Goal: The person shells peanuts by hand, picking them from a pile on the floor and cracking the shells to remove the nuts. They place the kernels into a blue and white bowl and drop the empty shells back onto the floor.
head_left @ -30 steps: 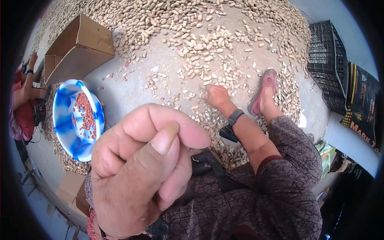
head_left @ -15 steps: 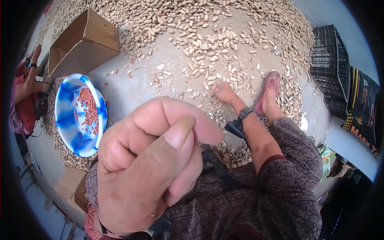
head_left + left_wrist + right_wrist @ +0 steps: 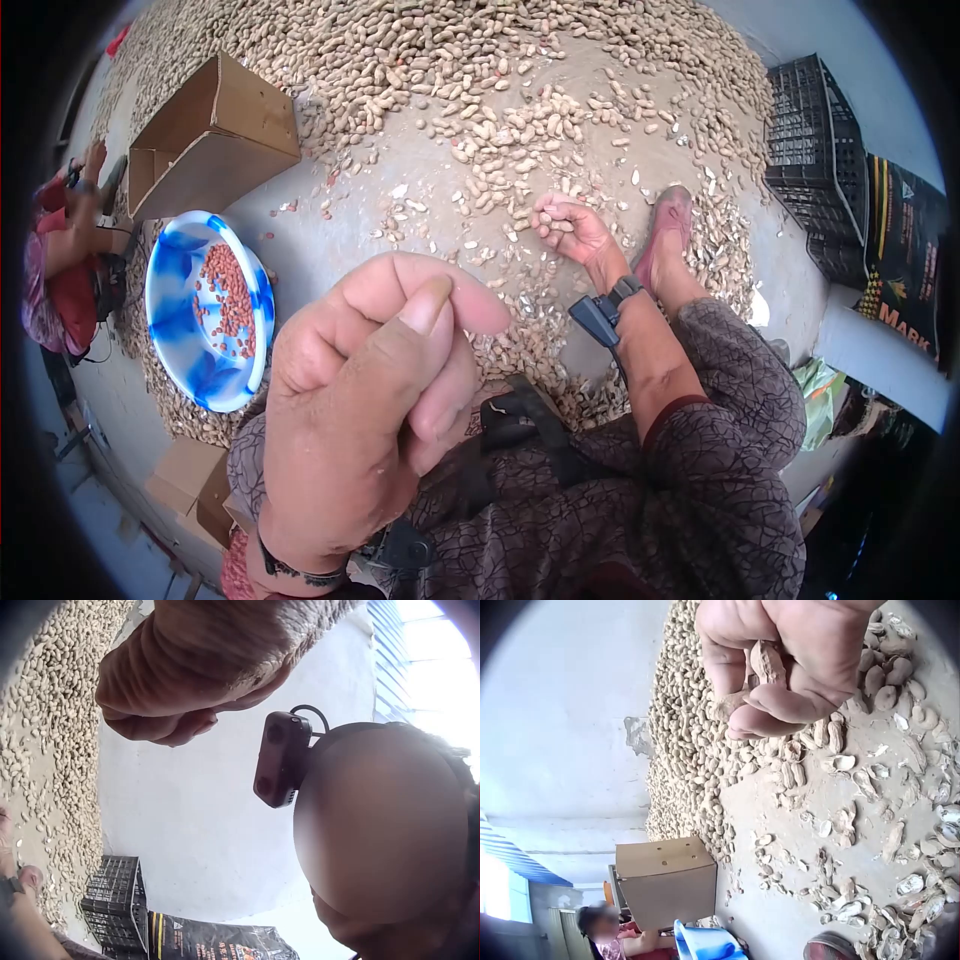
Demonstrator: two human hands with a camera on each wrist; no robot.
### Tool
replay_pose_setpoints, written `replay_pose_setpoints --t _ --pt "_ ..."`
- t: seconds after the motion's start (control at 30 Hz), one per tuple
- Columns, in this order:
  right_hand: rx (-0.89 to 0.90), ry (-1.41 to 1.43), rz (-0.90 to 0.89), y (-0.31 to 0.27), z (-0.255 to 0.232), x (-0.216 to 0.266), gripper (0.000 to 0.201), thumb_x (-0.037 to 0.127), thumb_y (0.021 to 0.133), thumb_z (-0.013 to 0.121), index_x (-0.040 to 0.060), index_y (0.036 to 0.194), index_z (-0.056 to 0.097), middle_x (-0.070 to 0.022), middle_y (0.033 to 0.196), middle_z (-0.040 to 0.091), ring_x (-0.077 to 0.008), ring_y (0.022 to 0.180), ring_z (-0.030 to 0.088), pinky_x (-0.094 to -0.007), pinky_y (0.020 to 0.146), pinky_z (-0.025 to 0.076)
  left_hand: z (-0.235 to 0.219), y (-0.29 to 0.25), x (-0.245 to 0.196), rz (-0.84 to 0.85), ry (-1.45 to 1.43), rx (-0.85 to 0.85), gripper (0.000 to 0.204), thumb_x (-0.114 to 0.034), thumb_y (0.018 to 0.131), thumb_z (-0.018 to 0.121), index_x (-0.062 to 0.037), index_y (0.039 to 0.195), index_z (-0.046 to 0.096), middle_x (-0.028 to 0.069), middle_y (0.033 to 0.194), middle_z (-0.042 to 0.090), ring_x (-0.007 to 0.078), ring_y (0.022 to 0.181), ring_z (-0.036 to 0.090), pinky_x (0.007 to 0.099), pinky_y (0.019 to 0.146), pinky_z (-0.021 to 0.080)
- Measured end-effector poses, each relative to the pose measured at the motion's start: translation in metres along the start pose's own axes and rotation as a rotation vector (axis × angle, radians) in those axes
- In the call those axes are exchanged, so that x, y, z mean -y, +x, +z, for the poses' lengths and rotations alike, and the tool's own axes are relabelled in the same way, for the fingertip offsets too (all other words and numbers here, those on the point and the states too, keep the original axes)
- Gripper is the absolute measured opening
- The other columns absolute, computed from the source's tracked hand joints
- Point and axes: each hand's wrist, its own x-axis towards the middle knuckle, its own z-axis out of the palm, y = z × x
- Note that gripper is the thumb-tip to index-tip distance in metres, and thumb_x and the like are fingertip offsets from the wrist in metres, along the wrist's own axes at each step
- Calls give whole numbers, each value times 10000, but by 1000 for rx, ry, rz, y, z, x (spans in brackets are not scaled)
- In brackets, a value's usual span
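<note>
Peanuts (image 3: 767, 664) in their shells are grasped in the curled fingers of the right hand (image 3: 575, 232), its palm turned partly upward. The left hand (image 3: 370, 390), large and near on the left, is clenched, thumb tip against the forefinger; whether something small is hidden inside, I cannot tell. Beyond the right hand, loose peanuts are scattered over the floor, joining a broad peanut heap (image 3: 450, 50) at the far side. Broken shells (image 3: 847, 911) lie about the floor near a pink shoe (image 3: 670, 225) on the right. On the left stands a blue-and-white basin (image 3: 205, 385) holding reddish kernels (image 3: 235, 310), with an open cardboard box (image 3: 235, 165) just beyond it. Black crates (image 3: 815, 150) and a black printed sack (image 3: 905, 265) stand far right. Another person (image 3: 70, 270) is at the left edge.
</note>
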Motion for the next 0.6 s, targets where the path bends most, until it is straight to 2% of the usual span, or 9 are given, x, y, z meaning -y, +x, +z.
replay_pose_setpoints --t 0.1,0.17,0.27,0.33,0.43,0.47,0.57,0.6 --pt "34 -64 -73 -7 51 22 259 82 765 528 -45 991 513 -144 865 585 -178 700 588 -237 565 504 3 4 2 83 10 -49 217 -147 873 442 64 893 487 -6 522 401 36 371 294 157 331 217" --pt "105 -92 -100 -9 75 38 295 62 756 536 -49 1028 499 -155 895 586 -185 741 589 -251 598 507 0 5 2 122 5 2 222 -136 873 440 64 951 497 0 553 420 42 407 339 156 352 227" --pt "113 -126 -157 -20 122 55 247 56 767 550 -41 992 517 -153 885 594 -178 708 591 -235 557 498 -1 7 -1 101 80 -16 243 -137 861 467 45 1016 510 -6 599 444 39 460 365 159 389 228" --pt "71 -221 -192 -28 150 64 189 63 769 565 -16 928 501 -143 869 568 -141 666 547 -188 480 442 -3 11 1 141 88 -4 243 -130 858 472 42 1025 512 -10 601 448 37 459 364 157 388 229" --pt "207 -123 -181 -43 188 73 126 75 791 570 7 870 498 -138 851 571 -112 640 529 -174 438 405 -3 12 0 201 106 6 257 -119 849 491 32 1057 515 -17 606 455 32 460 364 154 388 231" --pt "202 -154 -212 -45 197 77 115 77 792 574 18 858 501 -130 829 570 -104 620 517 -174 424 386 -2 12 1 223 116 7 274 -115 843 505 23 1080 515 -21 609 459 30 461 364 152 389 233" --pt "174 -143 -242 -64 237 79 102 98 816 569 17 788 513 -103 781 590 -75 590 555 -163 422 426 1 20 13 295 132 27 306 -117 830 538 6 1109 517 -30 610 462 23 465 364 148 392 239" --pt "210 -143 -244 -68 245 80 100 95 809 579 14 798 521 -98 798 590 -75 602 563 -162 426 430 0 22 15 335 125 102 333 -108 818 559 2 1128 512 -40 610 459 14 469 351 144 397 241"
